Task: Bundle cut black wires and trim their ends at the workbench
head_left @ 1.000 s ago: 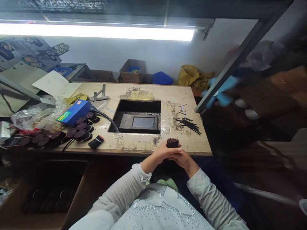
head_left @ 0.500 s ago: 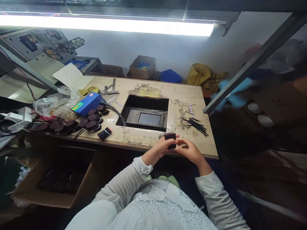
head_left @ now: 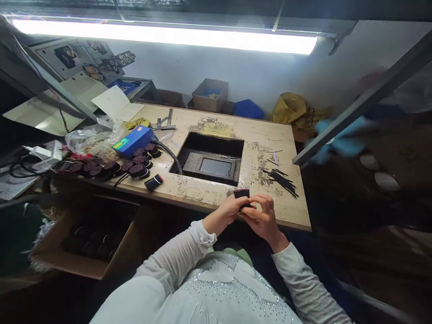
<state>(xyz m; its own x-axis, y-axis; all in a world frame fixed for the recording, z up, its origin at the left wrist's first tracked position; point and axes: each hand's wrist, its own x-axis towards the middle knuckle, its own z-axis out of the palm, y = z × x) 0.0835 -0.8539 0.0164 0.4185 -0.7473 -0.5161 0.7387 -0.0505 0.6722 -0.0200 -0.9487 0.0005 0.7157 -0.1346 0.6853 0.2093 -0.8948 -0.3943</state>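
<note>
left hand (head_left: pixel 227 211) + right hand (head_left: pixel 262 217) grip bundle (head_left: pixel 241 194) | table (head_left: pixel 216 200) front edge

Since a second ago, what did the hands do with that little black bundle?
The right hand let go of the black bundle for a moment, opened beside it, then came back and closed on it again. The left hand kept its grip throughout. The loose black sticks and the blue box on the table stayed put.

Small workshop: scuffed wooden workbench (head_left: pixel 202 193), strip light (head_left: pixel 168 38), parts boxes (head_left: pixel 209 94).
</note>
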